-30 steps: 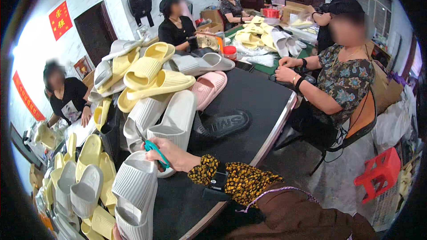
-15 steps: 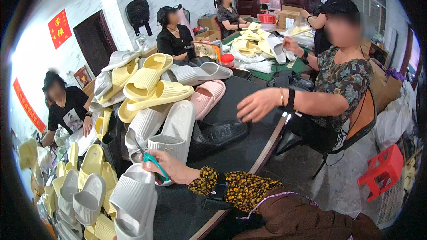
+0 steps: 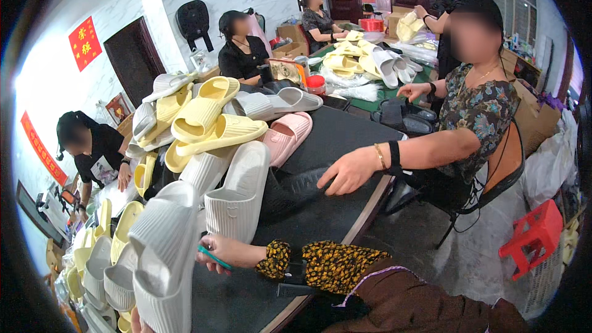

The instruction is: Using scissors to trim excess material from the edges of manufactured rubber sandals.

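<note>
Two light grey ribbed slippers [image 3: 161, 296] stand upright together in front of me, soles toward each other or overlapped. My left hand [image 3: 139, 323] grips them low down; only a little of its fingers shows at the lower edge. Close to their right side is my right hand [image 3: 229, 253], closed around scissors with teal handles [image 3: 214, 258]; the blades are hidden behind the slippers. Just beyond stands another light grey slipper [image 3: 237, 194], leaning on the pile. A co-worker's hand [image 3: 350, 171] reaches down to a black slipper [image 3: 299, 188] on the dark table.
Yellow slippers [image 3: 213, 117] and a pink slipper [image 3: 287, 139] lie heaped on the black tabletop [image 3: 327, 222]. More slippers crowd the left. Several co-workers sit or stand around. A red stool [image 3: 531, 237] stands on the floor at right.
The grey slippers in my left hand have risen and tilted upright, and a second one shows. My right hand with the scissors has dropped slightly. The co-worker's hand has lowered to the black slipper.
</note>
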Motion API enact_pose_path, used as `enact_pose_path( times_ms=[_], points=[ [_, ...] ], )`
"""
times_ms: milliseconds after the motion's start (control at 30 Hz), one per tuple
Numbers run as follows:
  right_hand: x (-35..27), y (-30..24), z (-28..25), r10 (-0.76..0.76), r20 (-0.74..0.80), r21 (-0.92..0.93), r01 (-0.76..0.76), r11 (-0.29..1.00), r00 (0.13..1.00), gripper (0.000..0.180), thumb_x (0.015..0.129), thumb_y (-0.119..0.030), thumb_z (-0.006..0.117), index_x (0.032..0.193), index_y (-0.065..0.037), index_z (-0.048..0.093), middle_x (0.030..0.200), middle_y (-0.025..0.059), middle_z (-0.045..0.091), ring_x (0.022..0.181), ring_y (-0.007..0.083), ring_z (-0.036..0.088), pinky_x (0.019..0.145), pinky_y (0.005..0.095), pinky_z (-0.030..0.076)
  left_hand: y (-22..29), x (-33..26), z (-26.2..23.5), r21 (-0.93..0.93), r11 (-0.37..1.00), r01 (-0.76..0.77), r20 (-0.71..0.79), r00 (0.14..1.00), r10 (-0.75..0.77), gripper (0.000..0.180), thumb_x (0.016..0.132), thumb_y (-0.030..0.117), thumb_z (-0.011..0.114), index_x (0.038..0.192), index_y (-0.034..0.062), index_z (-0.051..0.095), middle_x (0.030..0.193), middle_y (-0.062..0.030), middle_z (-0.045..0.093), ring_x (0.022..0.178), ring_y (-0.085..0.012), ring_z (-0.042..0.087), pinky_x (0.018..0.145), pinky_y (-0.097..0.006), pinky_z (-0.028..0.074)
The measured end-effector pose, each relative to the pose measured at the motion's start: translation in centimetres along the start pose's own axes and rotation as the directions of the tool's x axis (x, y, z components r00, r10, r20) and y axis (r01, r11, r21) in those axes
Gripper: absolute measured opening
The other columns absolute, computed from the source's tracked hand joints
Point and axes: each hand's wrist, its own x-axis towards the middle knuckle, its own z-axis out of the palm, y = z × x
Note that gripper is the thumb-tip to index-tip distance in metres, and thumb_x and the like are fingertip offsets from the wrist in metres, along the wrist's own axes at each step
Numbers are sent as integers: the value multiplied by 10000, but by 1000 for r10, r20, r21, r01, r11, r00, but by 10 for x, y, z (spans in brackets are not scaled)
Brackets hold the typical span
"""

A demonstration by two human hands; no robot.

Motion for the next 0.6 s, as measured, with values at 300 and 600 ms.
enact_pose_path(
  times_ms=[300,600],
  points=[
    [15,70,-23,-146,16,-247,145,958,989,307,910,-213,530,1149,-21,524,1166,118,531,1022,194,523,810,336,473,123,123,99,-727,403,555,312,791,-526,508,845,152,570,1302,23,392,1272,-190,483,1173,-313,477,982,-435,390],
    [2,70,-22,-198,45,11,198,980,979,291,906,-231,531,1136,-51,525,1138,108,527,1007,195,518,817,331,464,145,162,170,-843,236,483,338,818,-465,384,793,-16,464,1175,-41,437,1101,-203,577,994,-260,581,872,-360,472]
  ],
)
